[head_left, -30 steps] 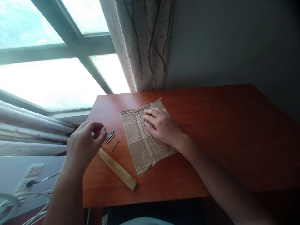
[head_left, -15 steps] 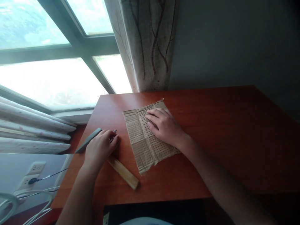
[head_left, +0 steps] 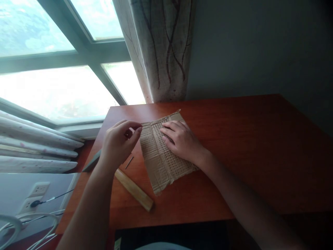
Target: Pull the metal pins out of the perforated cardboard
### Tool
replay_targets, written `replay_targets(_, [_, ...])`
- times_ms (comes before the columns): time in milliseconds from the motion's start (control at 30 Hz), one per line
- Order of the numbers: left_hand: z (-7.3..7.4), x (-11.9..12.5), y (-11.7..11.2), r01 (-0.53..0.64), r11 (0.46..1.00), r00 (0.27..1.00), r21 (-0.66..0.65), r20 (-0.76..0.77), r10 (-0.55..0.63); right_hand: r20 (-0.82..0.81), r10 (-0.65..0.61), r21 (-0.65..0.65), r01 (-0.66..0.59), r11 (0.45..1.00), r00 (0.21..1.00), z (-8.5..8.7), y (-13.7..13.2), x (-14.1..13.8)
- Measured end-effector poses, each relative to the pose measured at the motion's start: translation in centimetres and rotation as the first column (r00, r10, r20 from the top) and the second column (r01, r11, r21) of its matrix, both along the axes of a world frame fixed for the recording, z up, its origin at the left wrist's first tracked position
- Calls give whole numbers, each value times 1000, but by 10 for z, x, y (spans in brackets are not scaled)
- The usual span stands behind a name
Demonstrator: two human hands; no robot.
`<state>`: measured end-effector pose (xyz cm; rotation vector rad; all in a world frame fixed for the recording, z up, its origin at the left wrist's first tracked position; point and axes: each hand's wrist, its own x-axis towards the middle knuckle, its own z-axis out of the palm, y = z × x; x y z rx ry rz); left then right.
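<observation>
A creased piece of brown cardboard [head_left: 152,158], with rows of small holes over its middle and right part, lies flat on the wooden table. My right hand [head_left: 182,140] rests on the holed part, fingers stretched out and slightly apart. Above the cardboard's upper left edge, my left hand [head_left: 121,139] has thumb and index finger pinched together; what sits between them, if anything, is too small to make out. Below that hand a thin metal nail-like piece [head_left: 129,162] lies on the table.
A flat wooden bar [head_left: 135,191] lies left of the cardboard. Partly behind my left wrist is a grey-green bar [head_left: 92,162]; whether the two join is hidden. Window and curtain [head_left: 166,52] border the table [head_left: 247,139]. Cables [head_left: 44,217] hang at lower left.
My left hand has moved up and right, from over the small metal pieces to the cardboard's upper left edge. My right hand stays on the cardboard.
</observation>
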<state>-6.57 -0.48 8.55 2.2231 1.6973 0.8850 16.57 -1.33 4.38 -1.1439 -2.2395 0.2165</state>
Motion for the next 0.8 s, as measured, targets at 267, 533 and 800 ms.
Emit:
replay_targets(267, [2, 54, 68, 288, 954, 937, -84, -181, -299, -18, -2, 14, 2, 1000, 1000, -1, 2, 0])
replay_targets(533, [7, 59, 79, 277, 954, 961, 118, -41, -274, -7, -3, 7, 4, 1000, 1000, -2, 1, -1])
replay_targets(800, [63, 10, 31, 0, 958, 995, 288, 98, -30, 3, 1, 0, -1, 1000, 1000, 1, 0, 0])
